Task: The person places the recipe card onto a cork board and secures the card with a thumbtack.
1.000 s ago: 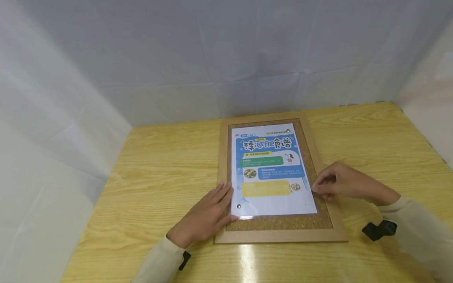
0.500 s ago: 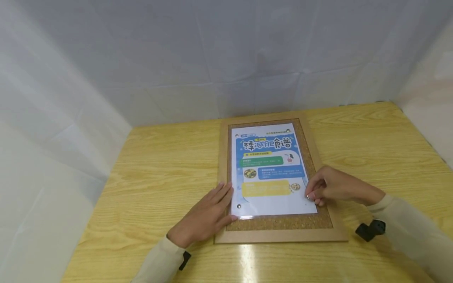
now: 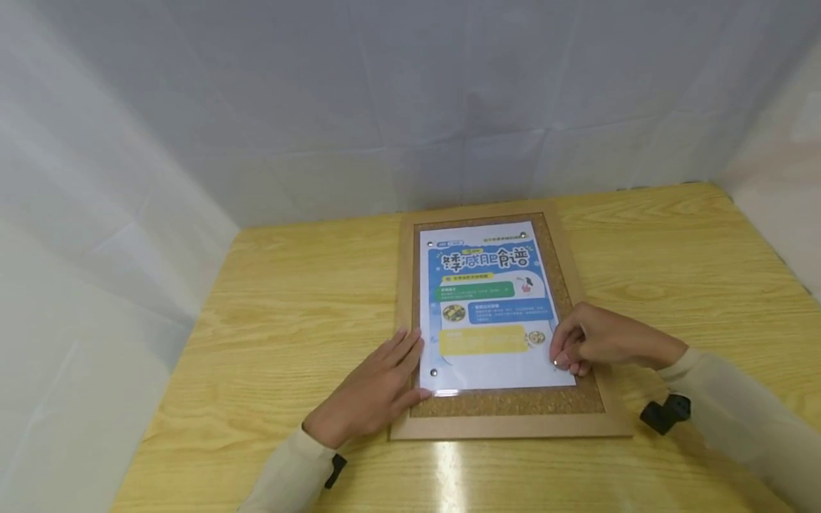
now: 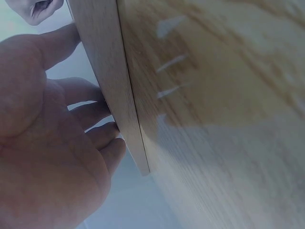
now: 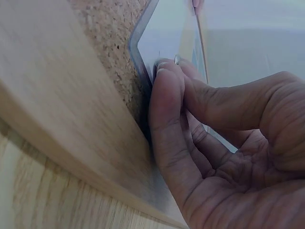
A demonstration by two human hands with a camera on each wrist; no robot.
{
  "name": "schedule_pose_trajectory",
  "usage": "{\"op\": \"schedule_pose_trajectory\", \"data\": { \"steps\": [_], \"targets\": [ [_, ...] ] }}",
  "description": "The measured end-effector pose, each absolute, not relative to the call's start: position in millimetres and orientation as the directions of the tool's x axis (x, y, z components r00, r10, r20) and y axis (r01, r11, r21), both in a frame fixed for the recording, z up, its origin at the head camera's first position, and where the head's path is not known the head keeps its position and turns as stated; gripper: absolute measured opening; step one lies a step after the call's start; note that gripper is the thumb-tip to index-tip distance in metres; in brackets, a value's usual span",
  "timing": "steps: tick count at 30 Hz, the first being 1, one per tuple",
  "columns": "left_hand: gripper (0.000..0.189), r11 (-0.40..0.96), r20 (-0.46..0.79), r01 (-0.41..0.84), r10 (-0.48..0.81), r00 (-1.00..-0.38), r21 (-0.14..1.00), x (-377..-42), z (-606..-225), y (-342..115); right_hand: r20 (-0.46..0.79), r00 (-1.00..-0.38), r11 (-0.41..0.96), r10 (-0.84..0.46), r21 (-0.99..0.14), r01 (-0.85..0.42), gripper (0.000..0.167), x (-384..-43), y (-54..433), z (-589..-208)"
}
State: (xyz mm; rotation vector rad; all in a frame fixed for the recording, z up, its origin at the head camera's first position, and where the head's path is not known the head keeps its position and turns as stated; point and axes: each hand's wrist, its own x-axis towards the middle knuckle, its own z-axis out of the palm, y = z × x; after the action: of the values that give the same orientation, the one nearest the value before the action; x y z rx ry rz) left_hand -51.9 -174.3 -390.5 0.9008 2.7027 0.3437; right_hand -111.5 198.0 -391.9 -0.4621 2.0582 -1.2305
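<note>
A printed sheet [image 3: 497,374] with blue, green and yellow panels lies on a wood-framed cork board [image 3: 507,405]. Silver thumbtacks sit at its upper left [image 3: 430,244], upper right [image 3: 523,235] and lower left. Over the sheet's lower right corner, my right hand [image 3: 606,335] pinches another silver thumbtack [image 5: 177,59] between thumb and fingertips. Its point is hidden, so I cannot tell whether it touches the paper. My left hand [image 3: 368,395] rests across the board's left side, fingers extended, fingertips at the sheet's left edge.
The board lies on a yellow wood-grain table [image 3: 308,306], close to its back edge. A pale sheet-like wall [image 3: 321,107] stands behind and at both sides. Light glares off the tabletop in front of the board.
My right hand has moved left and slightly toward me, from the sheet's right edge onto its lower right corner. The pinched thumbtack has come into sight. My left hand stays put.
</note>
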Motion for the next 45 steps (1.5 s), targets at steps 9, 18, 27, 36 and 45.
{"op": "schedule_pose_trajectory", "data": {
  "steps": [9, 18, 27, 36, 45],
  "targets": [
    [0.073, 0.784, -0.194, 0.536, 0.605, -0.772, 0.313, -51.3, -389.7, -174.7, -0.378, -0.694, 0.525, -0.612, -0.851, 0.001, 0.021, -112.7, 193.3, -390.1],
    [0.074, 0.787, -0.199, 0.537, 0.604, -0.772, 0.305, -51.5, -389.4, -174.5, -0.382, -0.676, 0.548, -0.631, -0.835, -0.04, 0.024, -114.7, 189.7, -387.3],
    [0.075, 0.793, -0.211, 0.53, 0.597, -0.774, 0.302, -51.6, -389.5, -174.5, -0.428, -0.679, 0.603, -0.597, -0.797, -0.028, 0.015, -115.8, 186.1, -384.7],
    [0.075, 0.793, -0.217, 0.526, 0.596, -0.773, 0.307, -51.7, -389.4, -174.7, -0.448, -0.657, 0.602, -0.607, -0.798, -0.012, 0.011, -117.8, 186.3, -382.7],
    [0.074, 0.79, -0.21, 0.527, 0.599, -0.773, 0.314, -51.5, -388.2, -174.3, -0.483, -0.666, 0.646, -0.569, -0.763, 0.001, 0.012, -116.8, 181.3, -382.6]
  ]
}}
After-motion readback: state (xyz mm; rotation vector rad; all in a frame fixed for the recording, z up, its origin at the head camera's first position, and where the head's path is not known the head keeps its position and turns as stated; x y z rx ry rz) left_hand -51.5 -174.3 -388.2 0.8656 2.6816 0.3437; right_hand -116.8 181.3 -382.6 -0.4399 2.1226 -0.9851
